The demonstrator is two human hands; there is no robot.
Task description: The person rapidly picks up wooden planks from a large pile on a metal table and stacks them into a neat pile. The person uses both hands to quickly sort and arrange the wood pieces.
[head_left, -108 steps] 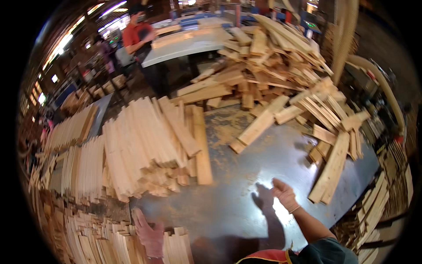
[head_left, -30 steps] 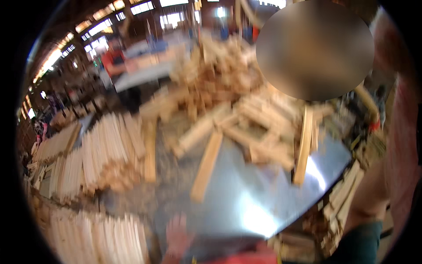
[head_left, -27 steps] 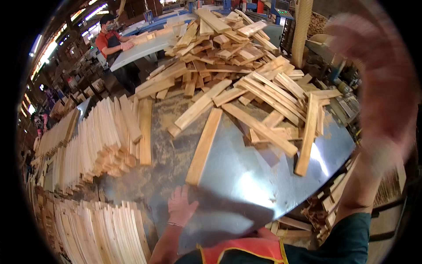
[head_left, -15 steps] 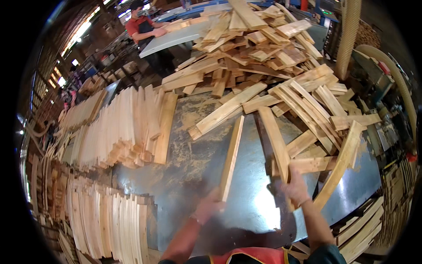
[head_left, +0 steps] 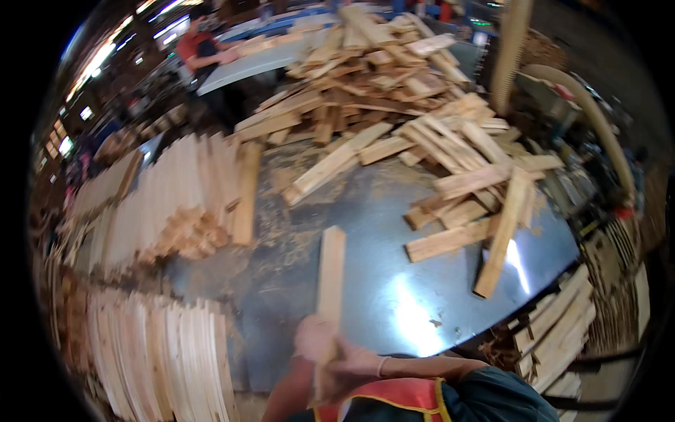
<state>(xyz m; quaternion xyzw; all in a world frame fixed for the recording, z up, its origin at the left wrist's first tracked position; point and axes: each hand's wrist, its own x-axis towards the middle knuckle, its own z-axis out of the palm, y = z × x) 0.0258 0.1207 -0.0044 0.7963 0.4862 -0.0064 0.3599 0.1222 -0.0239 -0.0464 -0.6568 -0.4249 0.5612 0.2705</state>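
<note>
A pale wooden board point(head_left: 332, 271) points away from me over the near part of the metal table point(head_left: 380, 281). My left hand point(head_left: 314, 339) is closed around its near part, with the board's far end sticking out beyond the fingers. Close against it, my right hand point(head_left: 355, 362) is also closed on the board, near my body. Both hands are smeared by motion, and the fingers partly hide the wood. Whether a second board lies under the first cannot be made out.
A big jumbled pile of boards point(head_left: 394, 77) covers the table's far side, with loose boards point(head_left: 503, 232) at right. Neat board rows stand at left point(head_left: 183, 190) and near left point(head_left: 155, 352). A ribbed hose point(head_left: 510, 56) hangs at right. Another person point(head_left: 200, 53) works at the far left.
My right hand has left the boards at right and come across to my left hand. The left hand's board has swung more upright and moved left and nearer. The whole view has shifted.
</note>
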